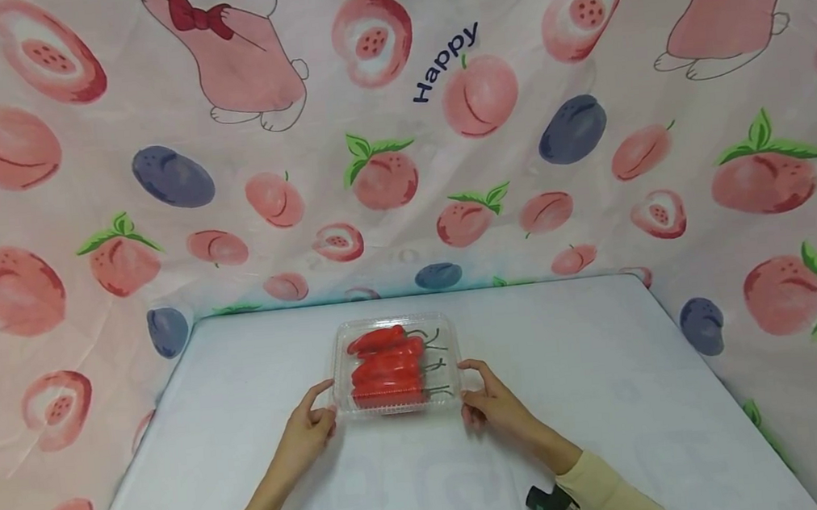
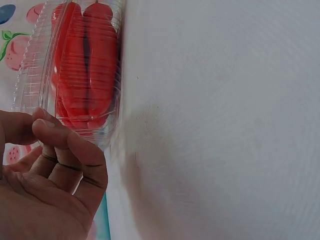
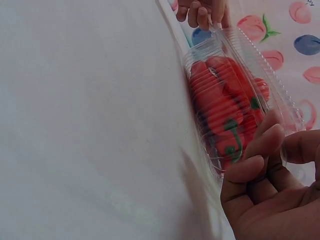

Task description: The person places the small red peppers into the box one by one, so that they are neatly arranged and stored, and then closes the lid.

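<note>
Several red peppers (image 1: 387,370) with thin green stems lie side by side in a clear plastic clamshell box (image 1: 392,321), stems pointing right. At the box's left edge my left hand (image 1: 305,430) pinches the rim near its front corner. My right hand (image 1: 498,409) pinches the rim on the opposite side. In the left wrist view, curled fingers of the left hand (image 2: 60,165) meet at the corner of the box. In the right wrist view, the right hand (image 3: 275,185) grips the rim close to the green stems (image 3: 232,137). The lid looks closed.
The box is on a white-covered table (image 1: 579,370), towards its back edge. A curtain (image 1: 383,128) printed with peaches and plums hangs behind and beside the table. Dark wrist devices (image 1: 550,502) show at both sleeves.
</note>
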`<action>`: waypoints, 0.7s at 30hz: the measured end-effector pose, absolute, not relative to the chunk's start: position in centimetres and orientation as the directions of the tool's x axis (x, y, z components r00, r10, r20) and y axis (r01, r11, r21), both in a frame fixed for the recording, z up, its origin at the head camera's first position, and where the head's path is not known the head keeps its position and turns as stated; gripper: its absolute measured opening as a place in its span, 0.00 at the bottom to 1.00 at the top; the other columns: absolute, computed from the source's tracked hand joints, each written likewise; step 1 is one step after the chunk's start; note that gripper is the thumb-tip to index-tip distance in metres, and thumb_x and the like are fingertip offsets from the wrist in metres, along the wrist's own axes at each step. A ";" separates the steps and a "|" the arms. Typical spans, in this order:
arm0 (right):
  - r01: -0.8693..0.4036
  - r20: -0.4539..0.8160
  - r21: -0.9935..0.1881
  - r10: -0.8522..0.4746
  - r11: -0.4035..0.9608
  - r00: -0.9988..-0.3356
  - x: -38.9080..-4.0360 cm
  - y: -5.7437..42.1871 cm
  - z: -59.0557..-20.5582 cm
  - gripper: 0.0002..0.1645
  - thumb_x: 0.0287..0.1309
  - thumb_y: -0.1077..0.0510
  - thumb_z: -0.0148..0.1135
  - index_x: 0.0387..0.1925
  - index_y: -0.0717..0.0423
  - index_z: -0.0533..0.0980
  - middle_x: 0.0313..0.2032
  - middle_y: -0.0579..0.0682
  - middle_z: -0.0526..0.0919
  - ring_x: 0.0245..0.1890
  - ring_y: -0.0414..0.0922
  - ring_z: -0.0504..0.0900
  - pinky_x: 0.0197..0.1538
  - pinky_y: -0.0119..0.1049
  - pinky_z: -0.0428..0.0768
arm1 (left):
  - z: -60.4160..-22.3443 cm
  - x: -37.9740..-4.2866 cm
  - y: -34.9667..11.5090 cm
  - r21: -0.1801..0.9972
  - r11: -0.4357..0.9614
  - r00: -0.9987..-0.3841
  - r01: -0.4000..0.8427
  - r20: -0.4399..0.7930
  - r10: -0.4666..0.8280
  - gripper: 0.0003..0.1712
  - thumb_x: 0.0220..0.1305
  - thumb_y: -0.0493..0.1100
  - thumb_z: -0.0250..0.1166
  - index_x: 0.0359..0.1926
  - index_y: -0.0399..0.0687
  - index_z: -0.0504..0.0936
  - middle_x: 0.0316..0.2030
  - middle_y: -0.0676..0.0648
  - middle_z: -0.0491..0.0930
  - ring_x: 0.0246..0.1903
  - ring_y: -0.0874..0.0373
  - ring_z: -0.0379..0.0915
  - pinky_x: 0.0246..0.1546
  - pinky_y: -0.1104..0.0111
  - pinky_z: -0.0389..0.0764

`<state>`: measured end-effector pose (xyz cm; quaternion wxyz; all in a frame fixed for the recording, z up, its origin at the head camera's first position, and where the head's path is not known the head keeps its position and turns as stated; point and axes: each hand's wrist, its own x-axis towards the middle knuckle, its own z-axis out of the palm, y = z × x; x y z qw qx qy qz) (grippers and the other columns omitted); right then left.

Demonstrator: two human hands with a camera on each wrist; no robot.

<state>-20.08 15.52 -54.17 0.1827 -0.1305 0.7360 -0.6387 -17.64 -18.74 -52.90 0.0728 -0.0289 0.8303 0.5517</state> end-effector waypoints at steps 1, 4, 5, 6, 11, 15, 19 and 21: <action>0.045 -0.101 -0.989 -0.426 0.140 -0.899 -20.1 15.5 -54.2 0.31 0.70 0.64 0.48 0.69 0.60 0.50 0.18 0.48 0.78 0.16 0.38 0.73 0.23 0.29 0.75 | -52.9 -17.6 -18.7 0.912 0.390 -0.988 -0.128 -0.152 0.033 0.28 0.71 0.37 0.54 0.70 0.53 0.65 0.18 0.50 0.71 0.16 0.64 0.60 0.15 0.75 0.64; 0.057 -0.107 -0.990 -0.414 0.131 -0.904 -20.0 15.4 -54.2 0.32 0.70 0.64 0.48 0.69 0.61 0.49 0.17 0.46 0.78 0.15 0.37 0.73 0.23 0.28 0.74 | -52.9 -17.6 -18.7 0.914 0.385 -0.988 -0.126 -0.150 0.033 0.28 0.71 0.37 0.54 0.70 0.54 0.65 0.18 0.50 0.71 0.16 0.65 0.60 0.15 0.75 0.64; 0.063 -0.111 -0.990 -0.408 0.129 -0.906 -19.9 15.4 -54.2 0.32 0.70 0.64 0.48 0.70 0.60 0.50 0.17 0.45 0.78 0.15 0.37 0.72 0.22 0.28 0.74 | -52.9 -17.6 -18.7 0.915 0.383 -0.988 -0.127 -0.150 0.032 0.27 0.71 0.37 0.54 0.70 0.54 0.65 0.18 0.50 0.70 0.15 0.65 0.60 0.15 0.75 0.64; 0.065 -0.112 -0.990 -0.403 0.127 -0.908 -19.9 15.4 -54.3 0.32 0.70 0.64 0.48 0.70 0.60 0.50 0.17 0.45 0.77 0.15 0.37 0.72 0.22 0.28 0.74 | -53.0 -17.6 -18.7 0.916 0.380 -0.988 -0.128 -0.152 0.031 0.27 0.71 0.37 0.54 0.69 0.54 0.65 0.18 0.50 0.70 0.15 0.65 0.60 0.15 0.75 0.63; 0.071 -0.115 -0.989 -0.368 0.132 -0.923 -19.6 15.1 -54.2 0.33 0.69 0.64 0.50 0.70 0.58 0.52 0.16 0.45 0.77 0.15 0.37 0.71 0.22 0.27 0.72 | -53.0 -17.6 -18.7 0.919 0.370 -0.988 -0.133 -0.154 0.028 0.28 0.70 0.36 0.54 0.70 0.53 0.65 0.17 0.50 0.70 0.14 0.65 0.56 0.14 0.75 0.60; 0.077 -0.127 -0.984 -0.331 0.160 -0.935 -19.4 14.9 -54.0 0.32 0.68 0.65 0.51 0.70 0.57 0.54 0.16 0.46 0.76 0.15 0.37 0.70 0.22 0.27 0.71 | -53.0 -17.6 -18.7 0.915 0.380 -0.987 -0.137 -0.158 0.025 0.28 0.70 0.36 0.54 0.70 0.53 0.65 0.16 0.50 0.70 0.13 0.65 0.55 0.14 0.74 0.60; 0.085 -0.138 -0.979 -0.301 0.183 -0.944 -19.4 14.8 -54.0 0.31 0.68 0.66 0.50 0.70 0.58 0.56 0.16 0.47 0.76 0.15 0.38 0.69 0.21 0.27 0.69 | -53.0 -17.6 -18.7 0.913 0.384 -0.987 -0.136 -0.156 0.022 0.28 0.70 0.36 0.54 0.70 0.53 0.65 0.16 0.51 0.70 0.13 0.65 0.55 0.13 0.74 0.59; 0.091 -0.142 -0.979 -0.288 0.184 -0.947 -19.4 14.8 -54.0 0.31 0.67 0.67 0.50 0.70 0.60 0.56 0.16 0.47 0.77 0.15 0.38 0.69 0.20 0.27 0.69 | -53.0 -17.6 -18.7 0.912 0.387 -0.988 -0.133 -0.152 0.019 0.28 0.70 0.36 0.54 0.69 0.53 0.66 0.16 0.51 0.69 0.13 0.65 0.55 0.13 0.74 0.59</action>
